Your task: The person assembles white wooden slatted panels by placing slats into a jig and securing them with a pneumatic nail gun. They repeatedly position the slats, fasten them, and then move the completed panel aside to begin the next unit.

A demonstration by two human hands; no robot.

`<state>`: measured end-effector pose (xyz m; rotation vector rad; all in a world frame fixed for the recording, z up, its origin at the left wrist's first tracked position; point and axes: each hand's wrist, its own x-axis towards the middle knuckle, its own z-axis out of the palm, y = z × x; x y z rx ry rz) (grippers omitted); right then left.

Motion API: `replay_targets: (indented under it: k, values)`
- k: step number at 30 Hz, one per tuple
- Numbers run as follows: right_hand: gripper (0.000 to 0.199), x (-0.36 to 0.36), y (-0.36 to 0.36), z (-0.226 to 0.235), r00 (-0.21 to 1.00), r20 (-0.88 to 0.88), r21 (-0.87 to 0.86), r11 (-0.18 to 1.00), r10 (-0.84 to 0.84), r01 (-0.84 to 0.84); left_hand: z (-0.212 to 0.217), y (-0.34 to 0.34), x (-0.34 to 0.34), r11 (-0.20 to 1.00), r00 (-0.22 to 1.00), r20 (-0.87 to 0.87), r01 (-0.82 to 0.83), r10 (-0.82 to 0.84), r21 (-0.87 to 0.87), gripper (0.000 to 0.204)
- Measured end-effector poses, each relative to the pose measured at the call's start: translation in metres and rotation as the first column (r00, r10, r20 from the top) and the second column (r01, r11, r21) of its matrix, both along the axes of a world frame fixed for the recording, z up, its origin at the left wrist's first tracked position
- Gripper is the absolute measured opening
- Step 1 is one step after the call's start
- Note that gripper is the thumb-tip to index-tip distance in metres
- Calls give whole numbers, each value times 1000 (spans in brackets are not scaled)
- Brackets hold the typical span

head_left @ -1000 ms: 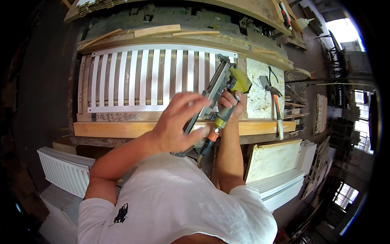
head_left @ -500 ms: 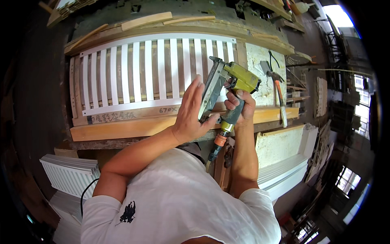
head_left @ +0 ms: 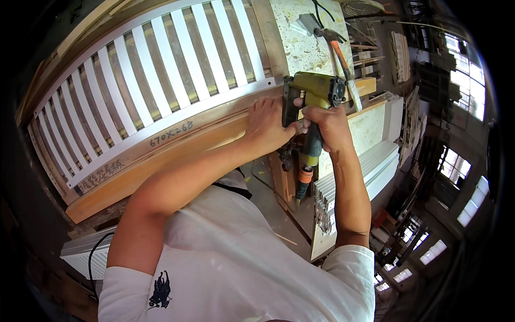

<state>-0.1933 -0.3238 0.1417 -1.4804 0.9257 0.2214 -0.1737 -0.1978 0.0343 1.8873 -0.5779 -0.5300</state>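
We see the bench [head_left: 300, 43] running across the top of the view, its speckled board bare at the right end. On it lies a white slatted panel [head_left: 145, 80], reaching from the left edge to near the middle, with a long wooden plank [head_left: 177, 155] lying along the panel's near side at the bench's front edge. At the panel's right corner stands the yellow-green nail gun [head_left: 314, 94], its nose against the corner. Our right hand [head_left: 327, 126] has its fingers [head_left: 311, 112] wrapped tight around the gun's grip. Our left hand [head_left: 268, 126] lies on the plank just beside the gun, fingers [head_left: 265, 104] bent and pressed against wood and tool; we cannot tell whether they hold anything. A hammer [head_left: 335, 45] with an orange handle lies toward the bench's right edge.
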Motion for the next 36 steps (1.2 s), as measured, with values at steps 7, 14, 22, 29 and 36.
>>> replay_targets:
  k: [7, 14, 22, 29, 36]
  values:
    - [16, 23, -2, -22, 996, -71, 136, 990, 48, -38, 8, 4, 13, 997, 921, -390, -51, 26, -54, 54]
    - [21, 28, -8, -29, 983, -146, 138, 986, 111, -91, -11, 2, 10, 984, 932, -362, -90, 29, -153, 40]
    - [14, 29, -2, -26, 985, -133, 136, 987, 107, -88, -8, 4, 10, 983, 908, -415, -117, 49, -140, 47]
    - [23, 28, 3, -28, 990, -100, 145, 985, 104, -89, -9, 9, 8, 991, 920, -386, -108, 68, -83, 50]
    - [14, 29, 13, -30, 982, -113, 240, 963, 149, -119, -11, 24, 6, 974, 897, -426, -186, 116, -128, 30]
